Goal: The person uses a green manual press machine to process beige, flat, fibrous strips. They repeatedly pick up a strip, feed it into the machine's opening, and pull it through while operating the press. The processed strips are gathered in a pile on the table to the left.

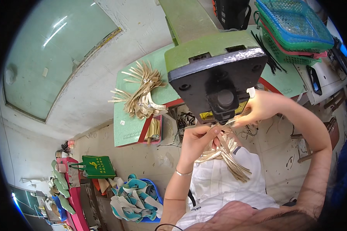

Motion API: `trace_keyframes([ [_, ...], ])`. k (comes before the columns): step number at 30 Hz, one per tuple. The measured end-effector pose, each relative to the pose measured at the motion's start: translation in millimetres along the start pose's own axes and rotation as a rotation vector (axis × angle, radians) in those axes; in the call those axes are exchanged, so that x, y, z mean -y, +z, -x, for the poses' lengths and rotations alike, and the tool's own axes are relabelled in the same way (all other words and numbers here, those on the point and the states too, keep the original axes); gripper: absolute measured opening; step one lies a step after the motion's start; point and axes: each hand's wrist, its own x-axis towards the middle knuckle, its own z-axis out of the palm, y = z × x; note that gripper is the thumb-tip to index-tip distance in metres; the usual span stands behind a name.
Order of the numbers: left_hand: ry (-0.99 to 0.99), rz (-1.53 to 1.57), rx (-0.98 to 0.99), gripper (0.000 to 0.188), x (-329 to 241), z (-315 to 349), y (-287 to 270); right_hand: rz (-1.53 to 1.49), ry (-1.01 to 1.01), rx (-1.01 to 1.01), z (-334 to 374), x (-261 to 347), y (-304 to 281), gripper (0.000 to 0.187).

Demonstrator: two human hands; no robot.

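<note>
Gold strap (224, 143): I see it at the fingertips of the left hand (198, 140), just below the machine's black head (216, 82).
Left hand's grip: closed, thumb and forefinger pinching that strap.
Right hand (260, 107): fingers curled in beside the head's lower end; from my view I cannot tell whether they grip anything.
Gold bundle (236, 167): more straps, fanned over the person's white clothing (223, 184), below the hands.
Green counter (133, 129): carries a heaped pile of gold straps (144, 90) on its left part.
Right of the machine: I make out black cords (272, 57) beside stacked plastic baskets (297, 29), the top one blue.
Floor, left: a blue tub (159, 192) holds teal and white cut pieces (137, 198), near a green bag (98, 167).
</note>
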Motion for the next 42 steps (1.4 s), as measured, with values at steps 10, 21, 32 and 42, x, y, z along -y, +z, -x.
trace_keyframes([
  [10,0.043,0.19,-0.286,0.025,26.4,33.0,0.3,-0.881,-0.069,-0.123,4.9,-40.9,23.5,0.031],
  [21,0.088,0.299,-0.394,0.031,29.0,53.9,-7.0,-0.707,-0.072,-0.039,-0.5,-14.0,28.2,0.032],
  [32,-0.016,0.395,-0.501,0.028,45.8,69.3,-29.9,-0.637,-0.179,-0.208,-11.5,-8.9,52.2,0.028],
  [42,0.412,-0.676,-0.324,0.015,12.8,13.2,-4.2,-0.55,-0.033,-0.235,-1.1,29.7,35.2,0.031],
])
